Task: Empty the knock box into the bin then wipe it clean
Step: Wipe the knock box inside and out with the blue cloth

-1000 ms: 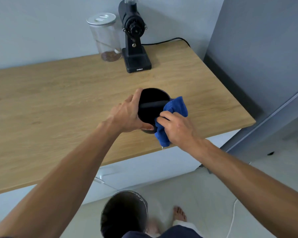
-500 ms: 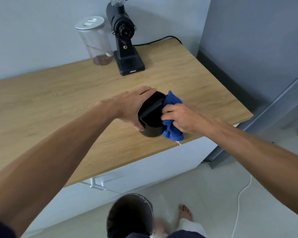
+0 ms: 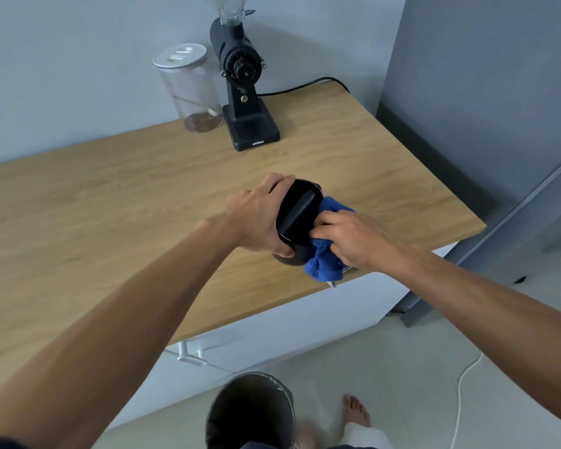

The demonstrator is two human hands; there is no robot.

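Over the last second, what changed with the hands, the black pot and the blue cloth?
The left hand shifted its grip around the knock box, whose bar now runs more diagonally. The right hand worked the blue cloth along the box's right rim. Both hands kept hold; grinder, jar and bin stayed put.

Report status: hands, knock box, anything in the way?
Left hand grips knock box, tilted on the counter. Right hand presses blue cloth to its side. Bin below; nothing in the way.
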